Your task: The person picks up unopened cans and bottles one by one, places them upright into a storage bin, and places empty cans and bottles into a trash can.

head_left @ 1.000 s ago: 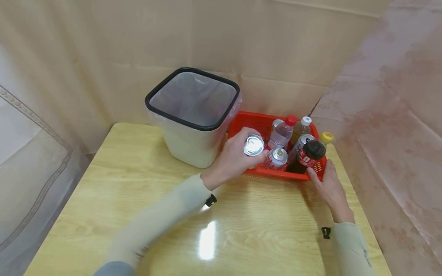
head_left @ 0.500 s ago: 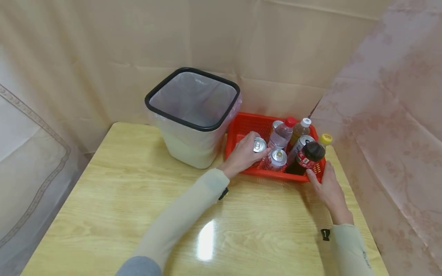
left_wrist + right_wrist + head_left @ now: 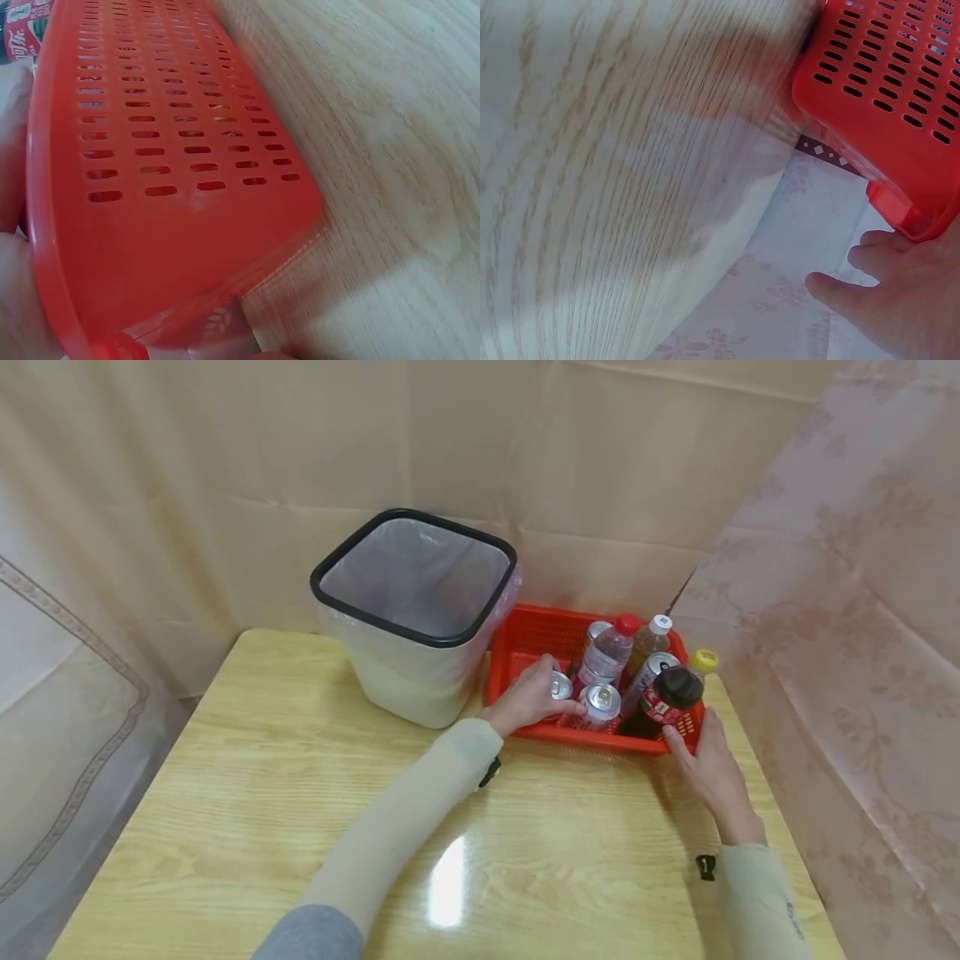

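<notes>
My left hand grips a drink can inside the red basket, fingers and thumb round its upper part. A second can stands just right of it, and a red-capped clear bottle is behind. At the basket's right front corner, my right hand touches the rim, beside a dark cola bottle. In the right wrist view, the fingers stretch out straight by the basket's end. The can is out of sight in the left wrist view, behind the basket wall.
A pale bin with a black rim and a plastic liner stands left of the basket. Among the basket's contents are a white-capped bottle, a yellow-capped bottle and more cans. Curtains close off the wooden table's back and sides.
My left hand has come down and slightly to the right with the can, which now sits lower among the other drinks in the basket. My right hand stays at the corner.
</notes>
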`<state>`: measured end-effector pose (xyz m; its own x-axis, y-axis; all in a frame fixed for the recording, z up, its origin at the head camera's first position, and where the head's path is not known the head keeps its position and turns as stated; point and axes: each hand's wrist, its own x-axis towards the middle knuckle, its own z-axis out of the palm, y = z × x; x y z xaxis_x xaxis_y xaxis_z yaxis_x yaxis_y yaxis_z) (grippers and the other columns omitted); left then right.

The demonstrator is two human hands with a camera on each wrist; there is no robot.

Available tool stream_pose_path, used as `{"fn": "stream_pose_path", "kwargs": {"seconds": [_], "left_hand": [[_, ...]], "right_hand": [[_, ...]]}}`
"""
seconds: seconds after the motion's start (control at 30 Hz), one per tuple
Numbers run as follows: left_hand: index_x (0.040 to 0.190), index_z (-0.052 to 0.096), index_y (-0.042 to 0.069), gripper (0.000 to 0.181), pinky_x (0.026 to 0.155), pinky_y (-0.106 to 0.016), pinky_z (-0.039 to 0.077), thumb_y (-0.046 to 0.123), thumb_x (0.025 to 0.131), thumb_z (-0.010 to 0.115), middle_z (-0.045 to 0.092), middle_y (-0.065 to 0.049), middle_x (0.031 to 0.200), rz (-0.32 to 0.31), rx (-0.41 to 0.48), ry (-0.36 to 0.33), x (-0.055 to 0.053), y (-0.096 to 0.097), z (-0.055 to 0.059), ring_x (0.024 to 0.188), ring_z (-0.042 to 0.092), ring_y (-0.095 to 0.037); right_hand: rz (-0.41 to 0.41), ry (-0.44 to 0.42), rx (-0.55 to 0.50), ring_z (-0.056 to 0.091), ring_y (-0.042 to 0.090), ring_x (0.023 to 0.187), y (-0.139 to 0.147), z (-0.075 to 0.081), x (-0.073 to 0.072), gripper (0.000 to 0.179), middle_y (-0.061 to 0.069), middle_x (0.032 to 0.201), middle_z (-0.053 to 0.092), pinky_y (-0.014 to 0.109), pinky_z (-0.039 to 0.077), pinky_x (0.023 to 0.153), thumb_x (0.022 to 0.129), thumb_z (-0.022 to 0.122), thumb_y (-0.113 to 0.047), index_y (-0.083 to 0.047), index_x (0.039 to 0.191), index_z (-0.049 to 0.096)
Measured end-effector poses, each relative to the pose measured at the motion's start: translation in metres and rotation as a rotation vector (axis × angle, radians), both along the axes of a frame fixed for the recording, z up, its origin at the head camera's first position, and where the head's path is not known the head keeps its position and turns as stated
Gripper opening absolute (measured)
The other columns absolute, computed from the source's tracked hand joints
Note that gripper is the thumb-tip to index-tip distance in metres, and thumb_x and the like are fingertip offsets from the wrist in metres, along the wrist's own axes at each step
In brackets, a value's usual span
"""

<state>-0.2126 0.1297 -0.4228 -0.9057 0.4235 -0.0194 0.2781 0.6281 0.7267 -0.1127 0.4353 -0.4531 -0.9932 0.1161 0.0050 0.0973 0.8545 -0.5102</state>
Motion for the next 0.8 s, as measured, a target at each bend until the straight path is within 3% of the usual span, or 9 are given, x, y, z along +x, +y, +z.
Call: {"fn": "stream_pose_path", "kwargs": {"seconds": [0.1, 0.27, 0.37, 0.47, 0.6, 0.67, 0.8], "left_hand": [[0.124, 0.047, 0.009, 0.074, 0.087, -0.023, 0.053, 0.050, 0.078, 0.087, 0.055, -0.003, 0.107, -0.015, -0.042, 0.018, -0.002, 0.000, -0.003, 0.100, 0.055, -0.017], [0.139, 0.045, 0.005, 0.086, 0.104, -0.030, 0.049, 0.054, 0.080, 0.085, 0.056, -0.008, 0.126, -0.020, -0.119, -0.003, -0.006, 0.000, -0.005, 0.116, 0.054, -0.020], [0.150, 0.038, 0.007, 0.095, 0.109, -0.034, 0.047, 0.058, 0.082, 0.082, 0.052, -0.009, 0.140, 0.009, -0.123, -0.043, -0.007, 0.000, -0.007, 0.127, 0.050, -0.021], [0.156, 0.032, 0.011, 0.098, 0.110, -0.037, 0.048, 0.063, 0.085, 0.076, 0.046, -0.008, 0.149, 0.037, -0.110, -0.024, -0.004, 0.001, -0.010, 0.135, 0.048, -0.021], [0.157, 0.033, 0.013, 0.091, 0.112, -0.034, 0.045, 0.064, 0.091, 0.068, 0.045, -0.007, 0.151, 0.027, -0.094, 0.126, 0.006, -0.003, -0.013, 0.135, 0.048, -0.020], [0.153, 0.040, 0.011, 0.084, 0.112, -0.030, 0.044, 0.063, 0.093, 0.065, 0.048, -0.007, 0.145, -0.016, -0.111, 0.230, 0.012, -0.009, -0.014, 0.131, 0.049, -0.020], [0.153, 0.043, 0.007, 0.082, 0.122, -0.036, 0.031, 0.065, 0.097, 0.058, 0.046, -0.012, 0.152, -0.137, -0.246, 0.398, 0.029, -0.033, -0.017, 0.144, 0.040, -0.030]], "right_hand": [[0.010, 0.017, -0.003, 0.033, 0.062, 0.138, 0.000, 0.000, -0.003, 0.093, 0.041, 0.156, 0.024, 0.077, 0.031, 0.105, 0.107, 0.044, -0.056, 0.007, 0.161, 0.002], [0.013, 0.004, -0.008, 0.034, 0.062, 0.138, 0.000, -0.001, -0.007, 0.093, 0.040, 0.155, 0.025, 0.077, 0.031, 0.105, 0.106, 0.044, -0.056, 0.007, 0.161, 0.002], [0.014, 0.004, -0.011, 0.033, 0.062, 0.139, -0.001, -0.002, -0.009, 0.093, 0.040, 0.156, 0.024, 0.077, 0.031, 0.106, 0.106, 0.044, -0.056, 0.006, 0.161, 0.002], [0.013, -0.004, -0.011, 0.033, 0.061, 0.139, -0.001, -0.004, -0.010, 0.094, 0.040, 0.156, 0.024, 0.077, 0.031, 0.106, 0.106, 0.045, -0.056, 0.006, 0.161, 0.002], [0.011, -0.022, -0.007, 0.032, 0.062, 0.140, 0.000, -0.006, -0.010, 0.095, 0.040, 0.157, 0.022, 0.076, 0.030, 0.107, 0.106, 0.044, -0.057, 0.007, 0.161, 0.000], [0.004, -0.031, -0.002, 0.028, 0.062, 0.142, 0.002, -0.006, -0.010, 0.096, 0.041, 0.160, 0.017, 0.076, 0.028, 0.108, 0.106, 0.042, -0.058, 0.008, 0.161, -0.003], [-0.010, -0.048, -0.005, 0.022, 0.063, 0.144, 0.005, -0.004, -0.010, 0.098, 0.041, 0.162, 0.009, 0.076, 0.025, 0.110, 0.106, 0.040, -0.060, 0.007, 0.161, -0.007]]}}
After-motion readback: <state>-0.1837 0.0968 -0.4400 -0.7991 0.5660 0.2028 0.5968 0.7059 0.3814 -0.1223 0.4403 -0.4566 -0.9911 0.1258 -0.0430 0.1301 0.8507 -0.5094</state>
